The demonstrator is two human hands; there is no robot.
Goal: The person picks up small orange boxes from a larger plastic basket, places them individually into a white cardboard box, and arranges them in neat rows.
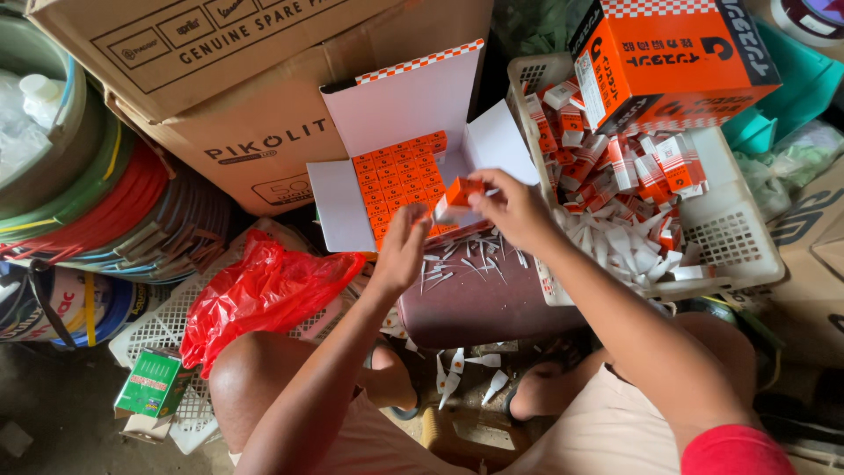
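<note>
My right hand (514, 207) pinches a small orange-and-white carton (456, 199) just above the front edge of an open white box (413, 110) that holds neat rows of the same orange cartons (397, 174). My left hand (400, 251) hovers beside that carton with fingers together, touching or almost touching its lower end. Both hands are over a dark maroon stool top (479, 303) strewn with small white nozzle tips (462, 259).
A white plastic basket (738, 237) at right holds loose orange cartons and white tubes, with a large orange box (673, 57) above it. Brown cardboard boxes (255, 114) stand behind. A red plastic bag (264, 295) lies on a white crate by my left knee, near a green packet (151, 384).
</note>
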